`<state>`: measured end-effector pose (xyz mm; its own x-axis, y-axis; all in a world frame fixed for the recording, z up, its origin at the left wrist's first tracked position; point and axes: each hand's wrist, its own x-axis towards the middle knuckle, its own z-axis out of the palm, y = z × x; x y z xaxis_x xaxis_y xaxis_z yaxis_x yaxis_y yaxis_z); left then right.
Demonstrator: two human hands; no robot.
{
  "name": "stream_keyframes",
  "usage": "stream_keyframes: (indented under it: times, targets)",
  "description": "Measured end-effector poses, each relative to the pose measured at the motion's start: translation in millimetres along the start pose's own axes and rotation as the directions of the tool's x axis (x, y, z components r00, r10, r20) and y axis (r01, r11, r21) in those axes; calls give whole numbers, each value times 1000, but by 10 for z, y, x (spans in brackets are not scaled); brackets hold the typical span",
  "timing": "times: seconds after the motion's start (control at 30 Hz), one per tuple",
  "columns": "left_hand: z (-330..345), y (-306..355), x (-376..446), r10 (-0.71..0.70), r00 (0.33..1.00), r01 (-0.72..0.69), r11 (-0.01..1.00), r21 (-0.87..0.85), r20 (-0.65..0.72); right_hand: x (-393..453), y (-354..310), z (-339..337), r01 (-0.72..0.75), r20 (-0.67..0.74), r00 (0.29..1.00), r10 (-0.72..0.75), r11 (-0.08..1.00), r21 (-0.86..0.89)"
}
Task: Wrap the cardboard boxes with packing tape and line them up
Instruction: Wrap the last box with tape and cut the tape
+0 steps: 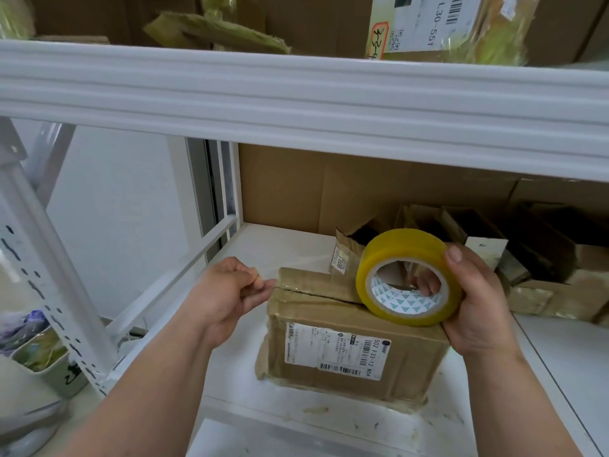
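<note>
The right hand [474, 298] grips a roll of yellowish tape [410, 277], thumb over the outer rim and fingers curled through the core, and holds it tilted against the top right of a box [349, 344]. The left hand [227, 291] is curled beside the box's top left corner, thumb and forefinger pinched together; a faint clear strip [296, 263] seems to run from that pinch toward the roll, though it is hard to make out.

The box sits on the white lower shelf [263, 410], near its front edge. Its top flaps meet at a seam with tape already over them, and a white shipping label [336, 349] covers its front face. Wrinkled tape sticks out round its base.

Just behind it stands a smaller box [346, 255] with a torn top and a small label. More boxes [543, 258] are crowded at the right of the shelf, and a large carton [329, 189] fills the back. Above, a white shelf beam [296, 103] crosses the view, with more cartons [428, 24] on top of it. At the far left, a small tub [49, 361] sits beside the rack's upright.
</note>
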<state>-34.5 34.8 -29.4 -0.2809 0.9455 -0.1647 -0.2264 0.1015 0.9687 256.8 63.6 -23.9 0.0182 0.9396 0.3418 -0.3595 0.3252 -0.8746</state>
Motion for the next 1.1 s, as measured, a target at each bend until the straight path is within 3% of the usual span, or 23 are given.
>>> stream_keyframes:
  times: [0.4, 0.63, 0.73, 0.8, 0.83, 0.9, 0.97, 1.1]
  targets:
    - [30, -152, -52, -92, 996, 90, 930, 355, -11, -118, 3, -24, 64, 9, 998, -64, 997, -32]
    - [-27, -199, -123, 10, 994, 48, 856, 514, -109, -165, -6, -3, 56, 28, 998, -55, 998, -18]
    - [79, -158, -210, 327, 945, -219, 686, 694, -25, -175, 3, 8, 58, 39, 998, -56, 998, -36]
    - [211, -36, -304, 442, 890, -388, 605, 695, 112, -188, -12, 15, 58, 47, 997, -57, 998, -32]
    - [287, 10, -333, 415, 882, -442, 563, 699, 224, -195, -25, 20, 55, 48, 997, -54, 998, -28]
    - [405, 14, -378, 178, 883, -469, 379, 798, 435, -216, -38, 16, 55, 54, 997, -53, 998, -29]
    - [455, -62, -404, 24, 885, -463, 142, 875, 465, -247, -60, 26, 47, 77, 996, -43, 998, -50]
    - [436, -171, -374, -13, 896, -444, 1, 896, 444, -255, -42, -35, 6, 91, 996, 8, 988, -152]
